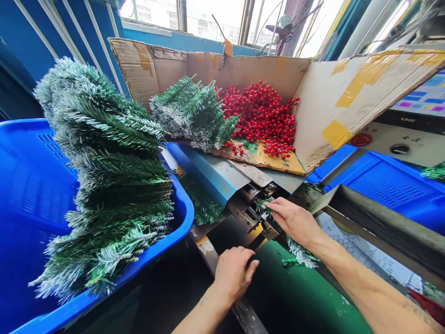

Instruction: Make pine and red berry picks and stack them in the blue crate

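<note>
Apparent positioning step: the right hand (295,221) pinches a green sprig (266,206) at the machine head (246,217); the left hand (232,271), loosely curled, holds nothing visible. The next move seemingly calls for steady alignment.

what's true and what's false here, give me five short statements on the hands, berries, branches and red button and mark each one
1. Red berries lie in the cardboard box. True.
2. The right hand pinches a green sprig. True.
3. The left hand holds red berries. False: no item shows in the left hand.
4. Frosted branches are piled above the rim of the left blue basket. True.
5. The red button is at the picture's left edge. False: it is on the panel at right.
</note>
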`<state>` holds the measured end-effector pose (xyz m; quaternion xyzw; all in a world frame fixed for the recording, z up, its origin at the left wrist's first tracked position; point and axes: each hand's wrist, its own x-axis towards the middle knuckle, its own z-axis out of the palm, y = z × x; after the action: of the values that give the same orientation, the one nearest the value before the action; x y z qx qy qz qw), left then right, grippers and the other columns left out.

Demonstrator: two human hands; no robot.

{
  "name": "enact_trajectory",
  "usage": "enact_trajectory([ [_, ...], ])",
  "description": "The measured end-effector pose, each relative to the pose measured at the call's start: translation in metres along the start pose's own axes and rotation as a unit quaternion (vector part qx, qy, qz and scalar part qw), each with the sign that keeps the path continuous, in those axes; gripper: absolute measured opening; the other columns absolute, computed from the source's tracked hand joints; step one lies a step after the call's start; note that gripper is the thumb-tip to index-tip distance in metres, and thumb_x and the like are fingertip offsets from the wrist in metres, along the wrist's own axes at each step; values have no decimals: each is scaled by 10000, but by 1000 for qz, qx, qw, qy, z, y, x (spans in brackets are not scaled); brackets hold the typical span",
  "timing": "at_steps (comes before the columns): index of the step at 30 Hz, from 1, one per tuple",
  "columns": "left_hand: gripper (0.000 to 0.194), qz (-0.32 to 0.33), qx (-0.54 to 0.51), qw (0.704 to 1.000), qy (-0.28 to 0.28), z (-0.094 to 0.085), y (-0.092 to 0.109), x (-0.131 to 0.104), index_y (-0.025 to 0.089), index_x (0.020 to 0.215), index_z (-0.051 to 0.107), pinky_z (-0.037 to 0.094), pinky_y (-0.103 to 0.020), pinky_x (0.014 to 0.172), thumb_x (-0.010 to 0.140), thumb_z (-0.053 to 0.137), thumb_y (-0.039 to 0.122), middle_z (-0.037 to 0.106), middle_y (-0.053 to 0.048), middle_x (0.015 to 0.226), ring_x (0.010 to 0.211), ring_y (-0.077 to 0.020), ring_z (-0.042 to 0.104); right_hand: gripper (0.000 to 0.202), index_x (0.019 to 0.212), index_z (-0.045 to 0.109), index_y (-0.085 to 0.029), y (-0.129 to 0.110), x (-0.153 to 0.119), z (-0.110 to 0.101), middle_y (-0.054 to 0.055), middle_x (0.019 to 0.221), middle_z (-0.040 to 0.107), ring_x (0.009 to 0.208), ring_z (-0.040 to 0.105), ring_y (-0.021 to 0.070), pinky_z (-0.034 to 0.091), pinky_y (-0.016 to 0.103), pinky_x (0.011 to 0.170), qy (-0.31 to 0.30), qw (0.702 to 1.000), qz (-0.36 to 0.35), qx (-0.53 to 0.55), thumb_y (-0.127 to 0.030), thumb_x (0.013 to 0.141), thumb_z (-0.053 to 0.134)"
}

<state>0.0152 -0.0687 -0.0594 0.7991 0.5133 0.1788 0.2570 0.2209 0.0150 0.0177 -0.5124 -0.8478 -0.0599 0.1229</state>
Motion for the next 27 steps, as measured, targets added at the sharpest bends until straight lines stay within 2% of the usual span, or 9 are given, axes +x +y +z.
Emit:
enact_trajectory([
  [4,229,2,9,1000,3,-1,0,1,264,1040,649,495,-369,758,909,484,356,704,-31,961,872,-247,649,304,1130,634,-203,-7,0,6,72,1028,604,848,624,203,544,273,589,9,999,33,-23,-179,922,414],
  [7,220,9,9,1000,5,0,-1,1,262,1025,652,494,-362,752,909,489,354,708,-27,946,862,-241,652,320,1182,607,-195,-16,-3,11,101,1106,574,886,615,226,560,296,593,44,996,56,-50,-199,952,385],
  [12,200,25,8,1000,14,4,-3,0,260,999,654,501,-358,737,904,500,347,710,-25,914,828,-231,659,471,1446,323,-153,-24,-5,18,173,1375,406,1092,566,288,569,410,790,171,980,80,-56,-244,988,384],
  [15,179,32,-4,999,32,7,-3,-3,256,976,656,515,-368,723,899,511,329,709,-20,880,799,-225,658,558,1494,198,-155,-21,-7,20,196,1426,339,1109,567,289,527,446,902,210,975,70,-14,-296,994,402],
  [17,164,44,-30,996,73,9,-4,-7,250,974,654,526,-363,741,896,517,297,707,-21,902,815,-210,656,617,1505,155,-150,-18,-9,20,203,1440,319,1105,573,290,500,462,949,207,976,68,13,-369,990,415],
  [20,212,71,-54,972,217,6,-14,-12,236,1072,625,480,-410,942,884,525,235,634,-77,1181,1118,-238,576,659,1506,164,-147,-18,-13,18,190,1431,355,1163,533,329,480,498,966,161,980,117,10,-453,976,409],
  [23,416,-9,-28,935,353,-5,-32,-7,185,1275,510,278,-545,1113,866,545,256,341,-163,1482,1404,-325,249,611,1498,194,-126,-24,-16,19,185,1406,403,1215,491,334,468,496,981,132,981,142,5,-430,991,353],
  [25,588,-122,-44,922,364,-16,-42,4,131,1381,390,204,-577,1131,853,561,326,222,-210,1531,1432,-359,153,596,1492,209,-107,-29,-18,21,191,1405,408,1220,486,332,467,488,981,137,983,126,-3,-415,996,333],
  [27,728,-210,-100,912,337,-27,-47,18,106,1437,286,171,-554,1148,833,573,392,205,-224,1539,1433,-360,151,609,1491,214,-103,-32,-22,22,193,1390,428,1191,510,338,485,488,955,146,981,128,-11,-428,992,341],
])
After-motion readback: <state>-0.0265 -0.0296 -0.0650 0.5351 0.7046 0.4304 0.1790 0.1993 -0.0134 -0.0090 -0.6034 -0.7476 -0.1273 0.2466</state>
